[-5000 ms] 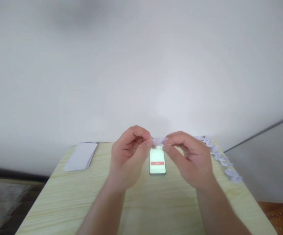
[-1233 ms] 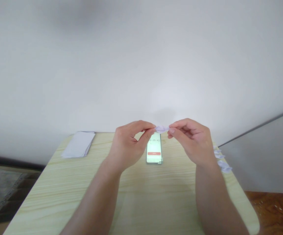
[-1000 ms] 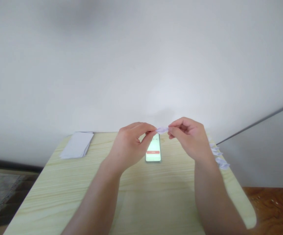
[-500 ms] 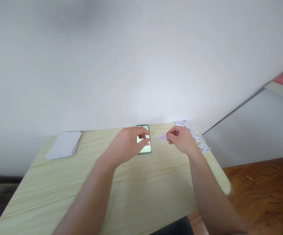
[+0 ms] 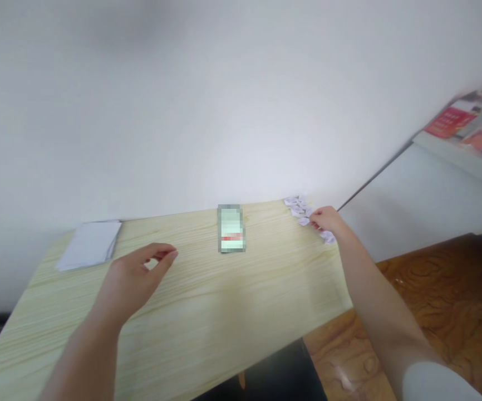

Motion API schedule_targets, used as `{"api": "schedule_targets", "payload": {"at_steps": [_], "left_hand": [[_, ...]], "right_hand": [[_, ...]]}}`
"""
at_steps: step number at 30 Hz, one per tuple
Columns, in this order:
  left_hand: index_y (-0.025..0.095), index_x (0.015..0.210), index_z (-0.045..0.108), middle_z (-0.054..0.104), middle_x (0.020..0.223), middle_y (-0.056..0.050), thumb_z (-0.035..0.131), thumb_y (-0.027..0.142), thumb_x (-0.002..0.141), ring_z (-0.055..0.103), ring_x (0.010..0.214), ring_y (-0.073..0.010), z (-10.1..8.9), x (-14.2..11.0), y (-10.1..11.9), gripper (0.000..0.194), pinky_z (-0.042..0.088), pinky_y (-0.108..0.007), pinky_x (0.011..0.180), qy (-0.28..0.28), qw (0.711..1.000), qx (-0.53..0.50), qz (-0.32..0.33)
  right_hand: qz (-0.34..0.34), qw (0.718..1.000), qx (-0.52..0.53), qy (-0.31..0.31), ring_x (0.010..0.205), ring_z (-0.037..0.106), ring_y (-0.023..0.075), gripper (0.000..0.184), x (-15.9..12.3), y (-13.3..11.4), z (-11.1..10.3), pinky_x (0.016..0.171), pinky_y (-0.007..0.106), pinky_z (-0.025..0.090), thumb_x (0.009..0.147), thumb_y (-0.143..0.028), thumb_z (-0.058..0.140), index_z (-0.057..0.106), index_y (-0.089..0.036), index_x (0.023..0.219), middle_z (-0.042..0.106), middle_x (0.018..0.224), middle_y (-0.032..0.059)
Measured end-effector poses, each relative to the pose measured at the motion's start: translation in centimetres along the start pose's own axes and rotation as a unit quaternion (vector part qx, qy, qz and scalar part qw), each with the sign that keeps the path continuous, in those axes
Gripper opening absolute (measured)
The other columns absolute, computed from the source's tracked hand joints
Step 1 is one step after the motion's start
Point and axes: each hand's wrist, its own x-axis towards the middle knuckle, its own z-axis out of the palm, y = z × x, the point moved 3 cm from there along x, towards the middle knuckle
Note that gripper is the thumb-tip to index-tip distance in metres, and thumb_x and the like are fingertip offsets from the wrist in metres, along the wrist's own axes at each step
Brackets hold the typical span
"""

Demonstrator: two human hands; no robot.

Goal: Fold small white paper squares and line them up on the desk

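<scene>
Right of centre in the frame, the right hand (image 5: 326, 219) pinches a folded white paper piece (image 5: 303, 221) between thumb and fingertips, its long axis nearly level and its free end pointing left, beside similar folded pieces (image 5: 296, 211); at lower left, the left hand (image 5: 132, 283) is loosely open and empty, near a paper stack (image 5: 88, 244)

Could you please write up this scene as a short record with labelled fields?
Left hand: left hand above the table, thumb and index tips close together, no object visible in it
Right hand: right hand, fingertips at a folded paper piece; gripped or merely touched, unclear
Other folded pieces: clustered at the table's right end
Phone: between the hands, screen lit, details pixelated
Paper stack: far left, by the wall
</scene>
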Motion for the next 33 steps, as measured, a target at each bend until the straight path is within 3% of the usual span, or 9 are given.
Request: {"api": "schedule_targets", "payload": {"at_steps": [6, 10, 13, 16, 20, 25, 29, 33], "left_hand": [[0.035, 0.099, 0.071, 0.076, 0.095, 0.005, 0.063, 0.056, 0.086, 0.070, 0.078, -0.0226, -1.1, -0.9, -2.8, 0.026, 0.055, -0.039, 0.083, 0.062, 0.997, 0.000, -0.039], [0.035, 0.098, 0.073, 0.076, 0.099, 0.001, 0.063, 0.056, 0.085, 0.069, 0.083, -0.0258, -2.1, -0.3, -5.8, 0.028, 0.055, -0.042, 0.088, 0.123, 0.989, 0.039, -0.065], [0.028, 0.100, 0.075, 0.075, 0.103, -0.003, 0.063, 0.050, 0.084, 0.068, 0.090, -0.0266, -3.6, 0.4, -8.1, 0.030, 0.052, -0.042, 0.096, 0.159, 0.980, 0.091, -0.080], [0.025, 0.106, 0.074, 0.073, 0.116, -0.006, 0.061, 0.045, 0.086, 0.064, 0.109, -0.0282, -5.1, 1.4, -10.1, 0.031, 0.047, -0.040, 0.105, 0.168, 0.971, 0.134, -0.104], [0.026, 0.120, 0.069, 0.063, 0.138, -0.007, 0.063, 0.046, 0.084, 0.050, 0.132, -0.0314, -5.9, 2.5, -12.1, 0.041, 0.039, -0.044, 0.113, 0.132, 0.965, 0.169, -0.149], [0.024, 0.119, 0.069, 0.068, 0.129, -0.010, 0.068, 0.053, 0.079, 0.058, 0.122, -0.0299, -6.0, 2.9, -12.8, 0.050, 0.047, -0.037, 0.101, 0.086, 0.967, 0.167, -0.173], [0.025, 0.113, 0.071, 0.070, 0.125, -0.010, 0.066, 0.056, 0.079, 0.062, 0.115, -0.0299, -6.3, 2.9, -12.6, 0.046, 0.049, -0.038, 0.094, 0.067, 0.963, 0.179, -0.189], [0.025, 0.106, 0.071, 0.069, 0.125, -0.012, 0.064, 0.058, 0.079, 0.061, 0.116, -0.0331, -6.2, 3.4, -11.4, 0.043, 0.048, -0.042, 0.094, 0.061, 0.958, 0.204, -0.193]], "right_hand": [[0.010, 0.998, -0.041, 0.038, 0.049, 0.065, 0.0161, 0.007, 0.4, -0.8, -0.2, 0.050, 0.023, 0.048, 0.069, -0.014, 0.069, 0.076, -0.012, 0.070, 0.072, 0.059, 0.0097], [-0.011, 0.995, -0.049, 0.083, 0.050, 0.065, 0.0166, 0.018, -0.7, -1.6, -1.0, 0.054, 0.026, 0.048, 0.073, -0.020, 0.069, 0.078, -0.013, 0.087, 0.074, 0.063, 0.0082], [-0.041, 0.993, -0.039, 0.107, 0.056, 0.066, 0.0179, 0.025, -1.9, -2.7, -0.2, 0.059, 0.030, 0.048, 0.078, -0.028, 0.069, 0.077, -0.013, 0.097, 0.075, 0.072, 0.0093], [-0.103, 0.985, -0.004, 0.136, 0.058, 0.063, 0.0188, 0.027, -4.0, -4.7, 2.5, 0.061, 0.031, 0.046, 0.079, -0.039, 0.070, 0.078, -0.018, 0.094, 0.072, 0.067, 0.0056], [-0.233, 0.966, 0.071, 0.084, 0.058, 0.059, 0.0167, 0.027, -9.5, -8.7, 8.6, 0.061, 0.030, 0.042, 0.082, -0.044, 0.068, 0.076, -0.019, 0.087, 0.066, 0.063, 0.0014], [-0.285, 0.944, 0.163, 0.001, 0.054, 0.050, 0.0140, 0.028, -16.8, -12.1, 14.9, 0.058, 0.028, 0.039, 0.088, -0.046, 0.063, 0.074, -0.020, 0.088, 0.058, 0.058, -0.0038], [-0.327, 0.925, 0.177, -0.076, 0.052, 0.050, 0.0128, 0.023, -20.8, -12.6, 18.1, 0.058, 0.026, 0.039, 0.091, -0.042, 0.062, 0.071, -0.021, 0.087, 0.055, 0.056, -0.0050], [-0.369, 0.908, 0.150, -0.133, 0.055, 0.055, 0.0133, 0.019, -23.1, -12.8, 20.6, 0.059, 0.026, 0.040, 0.092, -0.038, 0.061, 0.070, -0.022, 0.086, 0.060, 0.059, -0.0038]]}}
